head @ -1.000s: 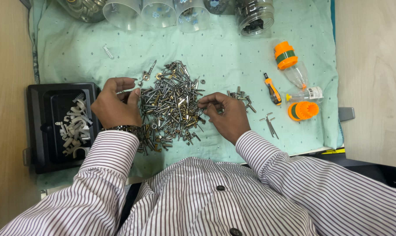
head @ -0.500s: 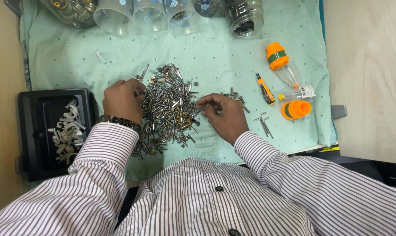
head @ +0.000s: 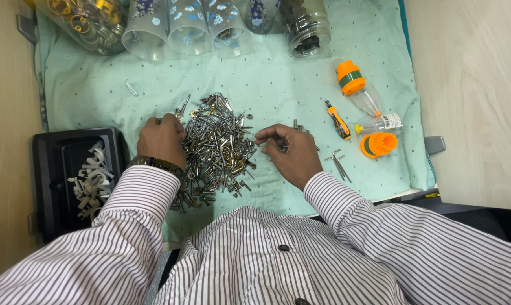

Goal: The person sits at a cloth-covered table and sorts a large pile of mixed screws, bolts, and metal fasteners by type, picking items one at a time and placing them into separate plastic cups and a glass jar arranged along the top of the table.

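Cloth (head: pixel 278 79), mint green, covers wooden worktop (head: pixel 470 85); screw pile (head: pixel 218 147) mid-cloth. Left hand (head: pixel 162 141) curled on pile's left edge, right hand (head: pixel 289 152) pinching small fastener.

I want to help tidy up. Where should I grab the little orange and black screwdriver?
Probably by its orange handle. The screwdriver lies flat on the green cloth, clear of the screw pile, thin tip pointing away. Come from above and pinch the thick handle across its sides, not the narrow tip.
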